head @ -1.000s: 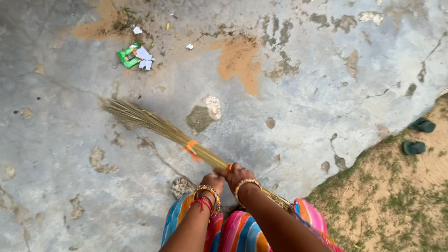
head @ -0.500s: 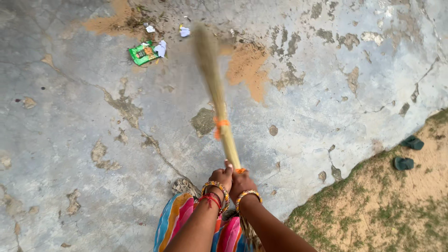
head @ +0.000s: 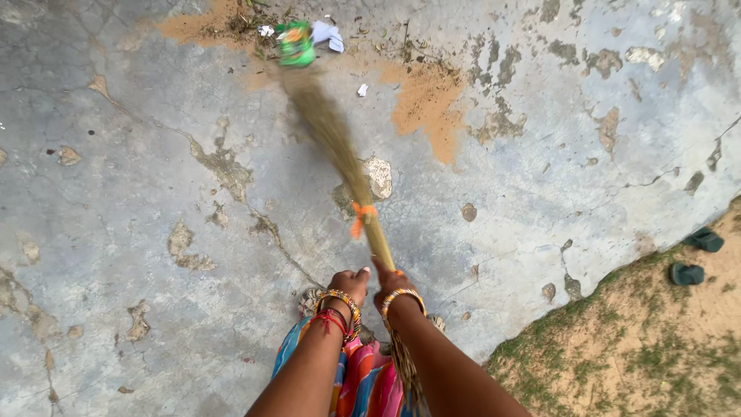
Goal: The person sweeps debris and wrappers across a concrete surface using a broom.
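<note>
Head view, looking straight down at a cracked concrete floor.

Left hand and right hand sit side by side at about 6 o'clock in the frame, touching or nearly touching. The fingers of both are closed around the bound neck of a grass broom. Beaded bangles on the left wrist, with red thread below; a beaded bangle on the right wrist too.

Broom: runs from the hands toward 11 o'clock. Orange tie wraps the shaft just above the hands. The bristle end is blurred; its tip lies just beside a green wrapper at 12 o'clock; contact cannot be told. Loose tail of the broom hangs down past the right wrist.

Near the wrapper: white paper scraps, twigs and small litter, on a patch of orange-brown sand.

At 6 o'clock, striped multicoloured cloth under the forearms.

At 4 to 5 o'clock, bare earth with sparse grass meets the concrete edge. Two dark green sandals lie there at 3 o'clock, well apart from the hands.
</note>
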